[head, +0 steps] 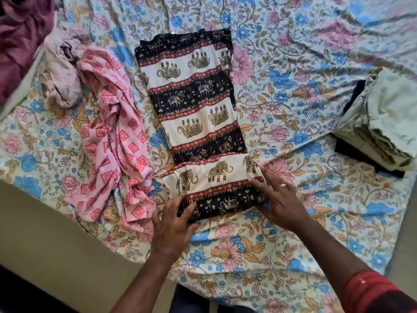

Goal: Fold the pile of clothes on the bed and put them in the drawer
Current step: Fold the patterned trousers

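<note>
A bed covered by a floral sheet (293,109), seen from above. At far left lies a maroon cloth (20,30), then a crumpled pale mauve garment (65,75) and an unfolded pink garment with red diamonds (115,136). In the middle, an elephant-print garment (194,105) lies as a long strip, its near end folded over. The left hand (171,224) rests on that fold's near left corner, grip released, fingers spread. The right hand (279,199) presses the fold's right edge, fingers flat. At right sits a folded stack of pale green cloth (383,123).
</note>
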{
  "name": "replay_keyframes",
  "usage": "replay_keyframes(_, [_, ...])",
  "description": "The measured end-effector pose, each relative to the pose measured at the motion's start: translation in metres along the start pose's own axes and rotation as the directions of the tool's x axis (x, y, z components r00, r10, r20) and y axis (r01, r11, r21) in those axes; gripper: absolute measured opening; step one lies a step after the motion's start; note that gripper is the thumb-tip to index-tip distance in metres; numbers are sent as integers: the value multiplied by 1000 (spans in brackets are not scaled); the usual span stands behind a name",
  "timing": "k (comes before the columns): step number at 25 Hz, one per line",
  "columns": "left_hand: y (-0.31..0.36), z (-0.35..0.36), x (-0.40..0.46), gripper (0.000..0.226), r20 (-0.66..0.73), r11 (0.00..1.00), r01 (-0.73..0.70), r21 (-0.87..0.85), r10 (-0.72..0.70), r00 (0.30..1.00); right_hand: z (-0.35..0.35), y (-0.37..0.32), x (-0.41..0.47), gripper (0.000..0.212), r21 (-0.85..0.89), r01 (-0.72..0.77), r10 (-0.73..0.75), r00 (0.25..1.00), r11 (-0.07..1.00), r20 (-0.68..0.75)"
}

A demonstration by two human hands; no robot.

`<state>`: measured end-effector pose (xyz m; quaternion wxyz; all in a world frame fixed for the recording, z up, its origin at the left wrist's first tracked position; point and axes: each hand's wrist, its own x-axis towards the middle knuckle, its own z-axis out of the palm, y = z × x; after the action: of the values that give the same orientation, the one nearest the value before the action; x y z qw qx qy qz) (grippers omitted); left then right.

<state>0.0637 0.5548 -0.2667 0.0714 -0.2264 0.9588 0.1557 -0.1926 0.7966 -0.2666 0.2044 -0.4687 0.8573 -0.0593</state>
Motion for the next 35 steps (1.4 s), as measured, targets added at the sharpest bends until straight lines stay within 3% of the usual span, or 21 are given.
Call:
replay_keyframes(3, [-6, 0, 6, 84, 30, 997, 26, 66, -28, 999, -3, -3, 15, 100, -61, 23, -24, 1000, 998, -8])
replay_keyframes(5, [-6, -3, 9, 78, 27, 997, 20, 79, -22, 999, -10, -5, 22, 85, -52, 23, -23, 1000, 998, 6])
replay_keyframes(9, [-7, -14, 15, 40, -23, 995, -93, 20, 93, 995, -24, -8, 22, 56, 9, 80, -80, 997, 997, -7])
replay_keyframes(11, [-11, -29, 18, 25, 63, 972, -207, -115, 215, 975, -36, -6, 19, 44, 92, 188, -191, 981, 978, 18])
replay_keyframes(13, [-16, -52, 21, 23, 250, 909, -156, -386, 265, 931, -54, -9, 16, 48, 232, 177, -214, 966, 956, 144])
replay_keyframes(15, [-20, -82, 29, 26, 439, 744, 120, -657, 248, 864, -81, -16, 19, 55, 494, -58, -125, 936, 868, 329])
replay_keyframes(17, [-27, -106, 53, 21, 549, 483, 413, -772, 180, 816, -105, -22, 35, 37, 729, -196, -56, 950, 656, 306])
replay_keyframes(20, [-31, -127, 107, 27, 499, 187, 496, -848, -36, 866, -119, -28, 88, 11, 836, -234, 160, 971, 496, 177])
replay_keyframes(22, [-28, -127, 144, 28, 482, -27, 494, -869, -269, 834, -115, -29, 126, 30, 921, -259, 253, 949, 291, 188])
replay_keyframes(24, [-21, -115, 166, 62, 512, -152, 500, -852, -435, 741, -104, -28, 151, 60, 934, -319, 303, 916, 157, 262])
replay_keyframes(26, [-11, -102, 171, 110, 542, -121, 574, -810, -525, 656, -85, -31, 163, 71, 896, -388, 387, 876, 215, 287])
replay_keyframes(27, [-2, -94, 170, 119, 526, -79, 598, -798, -577, 625, -74, -36, 166, 71, 868, -421, 475, 840, 263, 264])
replay_keyframes(28, [8, -88, 167, 112, 486, -25, 624, -781, -651, 583, -64, -43, 168, 72, 835, -448, 565, 798, 319, 211])
replay_keyframes(30, [26, -73, 168, 76, 347, 88, 646, -758, -784, 514, -52, -61, 167, 63, 703, -466, 639, 769, 538, 21])
replay_keyframes(32, [32, -64, 169, 48, 229, 201, 611, -766, -802, 551, -41, -71, 163, 46, 528, -404, 550, 822, 747, -150])
replay_keyframes(35, [10, -55, 175, 34, 194, 285, 605, -743, -774, 603, -40, -58, 164, 34, 546, -327, 521, 817, 771, -246])
